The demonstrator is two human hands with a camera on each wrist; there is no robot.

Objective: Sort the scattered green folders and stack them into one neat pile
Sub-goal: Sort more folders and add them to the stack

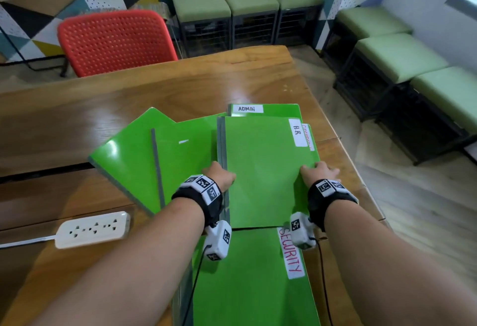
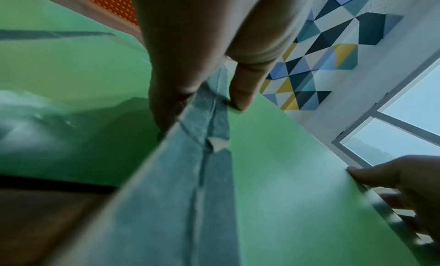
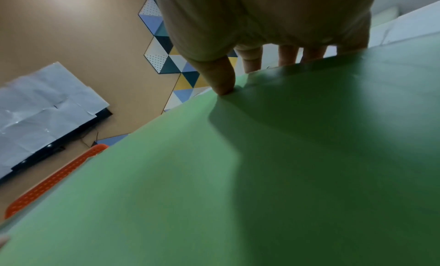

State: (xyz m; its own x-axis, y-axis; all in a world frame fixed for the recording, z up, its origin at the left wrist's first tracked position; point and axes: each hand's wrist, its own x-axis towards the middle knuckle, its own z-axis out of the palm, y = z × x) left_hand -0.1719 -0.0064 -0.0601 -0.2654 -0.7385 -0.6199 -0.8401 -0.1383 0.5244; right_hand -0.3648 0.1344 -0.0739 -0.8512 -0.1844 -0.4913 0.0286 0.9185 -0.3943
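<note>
Several green folders lie on the wooden table point(image 1: 129, 98). The top one, labelled H.R point(image 1: 263, 170), has a second folder under it whose red-lettered tab peeks out at the right. My left hand point(image 1: 219, 173) pinches the grey spines point(image 2: 209, 157), thumb point(image 2: 245, 85) on the cover. My right hand point(image 1: 320, 170) grips the opposite edge, thumb point(image 3: 221, 78) on top and fingers behind the green cover point(image 3: 262, 176). An ADMIN folder point(image 1: 278, 110) sticks out behind. Folders fan out to the left point(image 1: 134, 160). A SECURITY folder point(image 1: 253, 274) lies nearest me.
A white power strip point(image 1: 93, 230) with its cord lies on the table at the left front. A red chair point(image 1: 116, 41) stands behind the table. Green-cushioned stools line the back wall point(image 1: 247, 15) and the right side point(image 1: 400, 57). The table's right edge is close to the folders.
</note>
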